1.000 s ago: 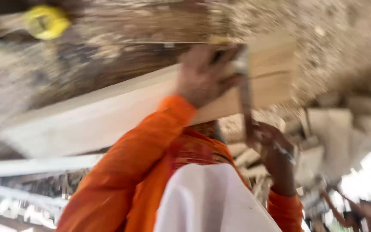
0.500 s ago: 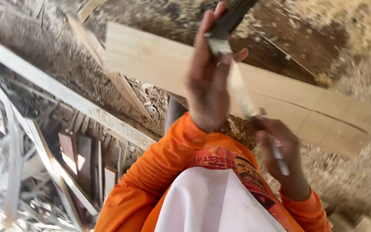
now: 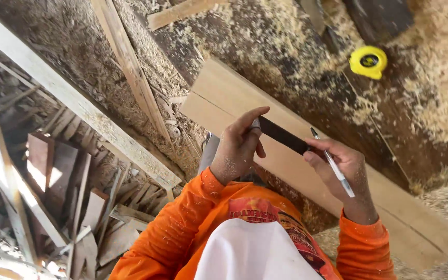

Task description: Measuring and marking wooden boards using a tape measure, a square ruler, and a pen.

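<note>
A pale wooden plank (image 3: 219, 96) lies slantwise on a sawdust-covered bench. Across it rests a dark flat metal bar (image 3: 282, 136), like a square's blade. My left hand (image 3: 238, 151) pinches the bar's left end with thumb and fingers. My right hand (image 3: 341, 175) holds the bar's right end against the plank. A slim white-and-blue pen (image 3: 334, 167) is tucked between that hand's fingers. Both arms wear orange sleeves.
A yellow tape measure (image 3: 368, 61) sits on the dark bench top (image 3: 307, 67) beyond the plank, amid sawdust. Long wooden battens (image 3: 125, 57) run along the bench edge. Offcuts and boards (image 3: 53, 171) lie piled on the floor to the left.
The view has swung and steadied. The dark bar, held up on end between both hands before, now lies flat across the plank, and both hands have come down with it.
</note>
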